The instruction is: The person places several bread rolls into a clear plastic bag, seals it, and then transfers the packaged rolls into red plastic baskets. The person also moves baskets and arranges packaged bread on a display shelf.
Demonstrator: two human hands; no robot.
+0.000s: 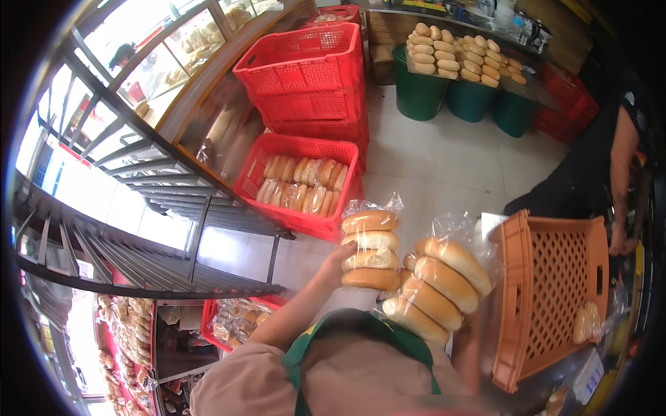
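Observation:
A clear plastic bag of bread rolls is held up in front of my chest, with my left hand gripping its left side. To its right, a second clear bag of longer rolls tilts against my right forearm; my right hand is mostly hidden behind it, only fingertips seeming to show at its left edge. Ahead on the left, a red plastic crate holds bagged rolls in two rows. An orange plastic crate with a lattice bottom stands on its side at my right, a small bagged bread beside its lower part.
Stacked red crates rise behind the filled one. Black metal racks line the left. Loose rolls lie on boards over green bins. Another person stands at the right. Tiled floor shows ahead.

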